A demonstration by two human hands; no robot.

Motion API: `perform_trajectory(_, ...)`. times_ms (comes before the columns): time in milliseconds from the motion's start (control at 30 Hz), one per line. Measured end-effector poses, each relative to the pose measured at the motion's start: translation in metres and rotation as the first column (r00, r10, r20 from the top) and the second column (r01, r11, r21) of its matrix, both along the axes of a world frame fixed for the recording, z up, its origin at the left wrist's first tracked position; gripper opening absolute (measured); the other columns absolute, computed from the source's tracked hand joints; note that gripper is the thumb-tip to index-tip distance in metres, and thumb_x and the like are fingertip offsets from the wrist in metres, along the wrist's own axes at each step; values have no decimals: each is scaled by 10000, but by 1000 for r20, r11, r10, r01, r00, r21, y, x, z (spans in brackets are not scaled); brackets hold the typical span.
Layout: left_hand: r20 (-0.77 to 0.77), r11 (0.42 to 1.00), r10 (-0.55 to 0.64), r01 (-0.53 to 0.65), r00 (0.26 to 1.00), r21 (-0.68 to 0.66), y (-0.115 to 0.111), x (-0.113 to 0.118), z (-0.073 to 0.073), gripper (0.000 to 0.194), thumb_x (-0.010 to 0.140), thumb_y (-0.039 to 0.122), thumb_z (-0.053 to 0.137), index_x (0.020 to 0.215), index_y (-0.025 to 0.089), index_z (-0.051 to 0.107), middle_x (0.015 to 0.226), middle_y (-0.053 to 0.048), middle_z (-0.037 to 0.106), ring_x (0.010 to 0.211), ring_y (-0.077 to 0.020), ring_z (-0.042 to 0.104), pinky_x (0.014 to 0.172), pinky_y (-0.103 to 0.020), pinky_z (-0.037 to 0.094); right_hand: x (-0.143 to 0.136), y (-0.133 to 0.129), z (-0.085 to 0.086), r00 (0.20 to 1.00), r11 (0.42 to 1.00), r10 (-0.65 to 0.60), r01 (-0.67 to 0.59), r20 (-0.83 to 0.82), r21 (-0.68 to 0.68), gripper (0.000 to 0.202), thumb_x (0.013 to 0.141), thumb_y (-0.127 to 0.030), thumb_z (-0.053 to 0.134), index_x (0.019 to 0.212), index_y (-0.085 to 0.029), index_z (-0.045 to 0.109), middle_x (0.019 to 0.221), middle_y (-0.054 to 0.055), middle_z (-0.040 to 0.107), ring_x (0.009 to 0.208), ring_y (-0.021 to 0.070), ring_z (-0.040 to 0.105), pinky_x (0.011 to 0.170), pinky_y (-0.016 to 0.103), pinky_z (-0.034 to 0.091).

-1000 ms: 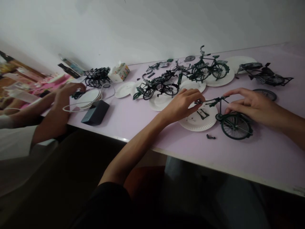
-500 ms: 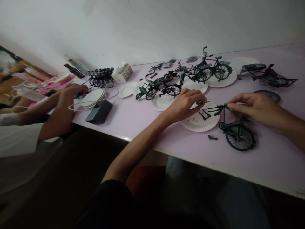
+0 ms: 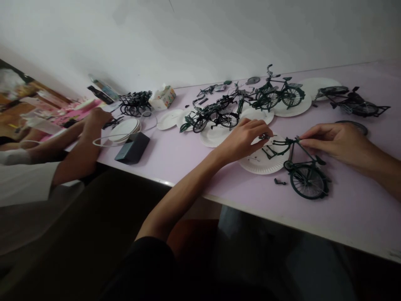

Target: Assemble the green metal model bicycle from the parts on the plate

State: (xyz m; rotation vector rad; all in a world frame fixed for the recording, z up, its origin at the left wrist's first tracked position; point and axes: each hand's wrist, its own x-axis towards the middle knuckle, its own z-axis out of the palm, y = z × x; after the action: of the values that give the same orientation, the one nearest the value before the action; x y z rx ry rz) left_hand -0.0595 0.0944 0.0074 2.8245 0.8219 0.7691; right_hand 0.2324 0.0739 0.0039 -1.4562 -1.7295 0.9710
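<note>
My right hand (image 3: 332, 140) pinches the top front of a dark green model bicycle frame (image 3: 302, 154), which has a rear wheel (image 3: 308, 182) and a small saddle; its fork end points left over a paper plate (image 3: 265, 169). Over the same plate, my left hand (image 3: 246, 138) is closed on a small metallic part (image 3: 265, 136) between thumb and fingers. Thin dark parts and tiny pieces lie on the plate. A small black pedal-like piece (image 3: 280, 182) rests on the table just left of the wheel.
Several model bicycles (image 3: 291, 94) stand on plates along the wall, with another (image 3: 354, 102) at the right. A loose wheel (image 3: 352, 126) lies behind my right hand. A dark box (image 3: 133, 148), stacked plates (image 3: 123, 129) and a tissue box (image 3: 164, 98) are left. Another person's hand (image 3: 98, 119) works there.
The bicycle frame in my right hand has swung a little left, its wheel and saddle showing more clearly. My left hand has hardly moved. The other person's hand has shifted slightly.
</note>
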Motion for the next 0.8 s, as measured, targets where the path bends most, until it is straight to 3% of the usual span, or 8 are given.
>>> perform_trajectory(167, 4, 1000, 7, -7, 1000, 3, -2, 0, 1, 143, 1121, 232, 510, 1156, 204, 645, 1214, -90, 748, 1159, -209, 696, 1025, -391, 459, 1, 1, -8, 999, 999, 8, -10, 39, 42, 443, 713, -565, 820, 948, -188, 815, 805, 74, 763, 674, 184, 642, 599, 319, 495)
perform_trajectory(333, 18, 1000, -12, 12, 1000, 27, -1, 0, 0, 133, 1111, 181, 530, 1170, 194, 648, 1228, -91, 752, 1175, -211, 699, 1035, -388, 461, -1, -4, -6, 975, 975, 2, -51, 223, 217, 344, 814, -508, 720, 990, -226, 812, 972, 83, 820, 815, 256, 750, 714, 389, 561)
perform_trajectory(400, 23, 999, -23, 22, 999, 41, 0, -1, 0, 120, 1095, 157, 561, 1163, 184, 656, 1223, -89, 755, 1177, -209, 701, 1030, -379, 461, -1, -6, -3, 957, 928, 9, -116, 289, 354, 299, 885, -452, 671, 1018, -216, 798, 1020, 94, 822, 848, 265, 762, 794, 427, 576)
perform_trajectory(567, 62, 998, -14, 10, 998, 55, 1, -1, -1, 95, 1094, 174, 583, 1141, 199, 663, 1199, -69, 777, 1146, -192, 720, 1023, -369, 471, 0, -8, 1, 921, 709, 10, -282, 390, 646, 251, 1031, -342, 609, 1136, -183, 772, 1169, 148, 806, 1101, 310, 760, 986, 464, 583)
perform_trajectory(700, 170, 994, -23, 4, 985, 109, -2, 6, -2, 21, 1079, 211, 641, 1067, 209, 658, 1044, -22, 792, 989, -166, 727, 952, -353, 475, -4, -12, 3, 896, 588, 18, -369, 444, 720, 264, 1055, -261, 603, 1256, -176, 752, 1222, 142, 802, 1176, 304, 740, 1051, 463, 567)
perform_trajectory(800, 213, 985, -55, 18, 975, 171, -7, 13, -2, 85, 1075, 272, 662, 1021, 206, 660, 969, -16, 786, 930, -167, 714, 915, -355, 470, -11, -15, 1, 890, 555, 68, -409, 450, 724, 279, 1053, -279, 626, 1294, -198, 742, 1251, 115, 799, 1211, 294, 728, 1082, 464, 555)
